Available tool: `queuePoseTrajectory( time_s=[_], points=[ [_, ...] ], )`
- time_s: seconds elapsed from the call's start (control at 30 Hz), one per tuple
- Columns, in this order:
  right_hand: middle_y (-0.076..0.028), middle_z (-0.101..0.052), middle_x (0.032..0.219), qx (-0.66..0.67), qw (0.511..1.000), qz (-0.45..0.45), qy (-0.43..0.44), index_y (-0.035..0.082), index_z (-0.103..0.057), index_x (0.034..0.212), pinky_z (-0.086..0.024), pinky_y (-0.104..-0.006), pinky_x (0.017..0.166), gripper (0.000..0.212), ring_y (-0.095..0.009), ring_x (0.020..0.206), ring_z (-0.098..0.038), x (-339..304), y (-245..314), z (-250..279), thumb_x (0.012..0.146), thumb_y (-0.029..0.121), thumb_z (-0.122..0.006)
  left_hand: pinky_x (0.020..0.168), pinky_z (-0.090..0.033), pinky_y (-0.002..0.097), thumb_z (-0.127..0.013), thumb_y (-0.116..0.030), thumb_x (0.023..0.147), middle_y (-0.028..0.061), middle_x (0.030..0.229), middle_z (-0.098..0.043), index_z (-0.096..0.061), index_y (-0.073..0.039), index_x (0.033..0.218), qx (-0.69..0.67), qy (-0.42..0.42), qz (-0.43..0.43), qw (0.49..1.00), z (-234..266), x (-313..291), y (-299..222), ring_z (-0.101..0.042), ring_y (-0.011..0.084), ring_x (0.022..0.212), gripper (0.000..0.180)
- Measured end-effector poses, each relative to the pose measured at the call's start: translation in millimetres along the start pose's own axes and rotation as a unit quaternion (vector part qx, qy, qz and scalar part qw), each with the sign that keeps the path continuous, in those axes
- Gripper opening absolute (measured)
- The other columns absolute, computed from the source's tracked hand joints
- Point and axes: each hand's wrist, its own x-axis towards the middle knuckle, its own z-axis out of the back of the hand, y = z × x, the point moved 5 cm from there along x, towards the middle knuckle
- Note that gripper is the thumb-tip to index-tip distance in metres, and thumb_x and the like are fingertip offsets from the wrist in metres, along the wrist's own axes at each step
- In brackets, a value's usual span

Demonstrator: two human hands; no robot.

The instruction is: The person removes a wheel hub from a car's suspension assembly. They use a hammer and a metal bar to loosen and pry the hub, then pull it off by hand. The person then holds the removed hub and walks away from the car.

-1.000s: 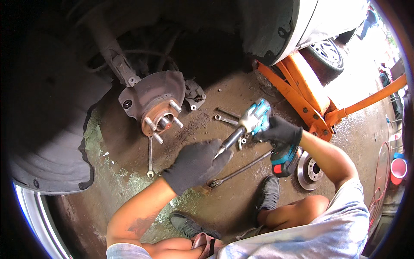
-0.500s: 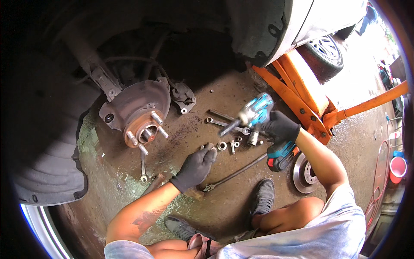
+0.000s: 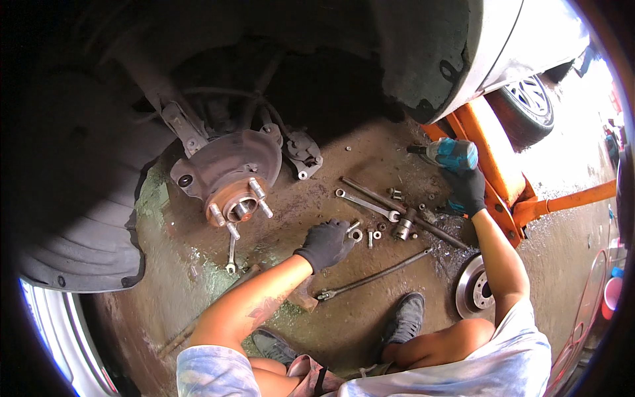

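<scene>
Within the right hand (image 3: 468,189) sits a power driver (image 3: 456,154).

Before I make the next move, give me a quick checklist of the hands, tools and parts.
1. Right hand gripping the power driver: ok.
2. Left hand firmly holding a small metal part: cannot tell; its fingertips are at the loose parts.
3. Brake disc off the hub: ok; it lies on the floor.
4. Small parts gathered in a container: not ok; the socket and others lie loose.
5. Long-handled tool clear of the right shoe: ok.
6. Jack firmly seated: cannot tell; its top is hidden.
</scene>
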Motion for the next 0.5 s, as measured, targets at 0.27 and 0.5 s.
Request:
queuePoseTrajectory(
  time_s=[0.27, 0.5],
  points=[
    [-0.008, -0.07, 0.101, 0.031, 0.987, 0.058, -0.148, 0.011, -0.067, 0.11, -0.051, -0.0362, 0.083, 0.031, -0.024, 0.095, -0.067, 6, -36, -33, 0.087, 0.032, -0.07, 0.078, -0.052, 0.0512, -0.056, -0.044, 0.091, 0.02, 0.107, -0.065, -0.063, -0.009, 0.108, 0.064, 0.145, -0.062, 0.985, -26, -35, 14, -0.066, 0.0388, 0.091, 0.04],
    [-0.008, -0.068, 0.093, 0.052, 0.955, 0.128, -0.263, 0.009, -0.067, 0.103, -0.048, -0.0392, 0.08, 0.025, -0.026, 0.089, -0.064, 8, -31, -29, 0.087, 0.027, -0.07, 0.076, -0.053, 0.0516, -0.055, -0.046, 0.089, 0.0185, 0.096, -0.069, -0.066, -0.01, 0.102, 0.059, 0.174, -0.039, 0.982, -26, -46, 14, -0.069, 0.0366, 0.087, 0.04]
  ],
)
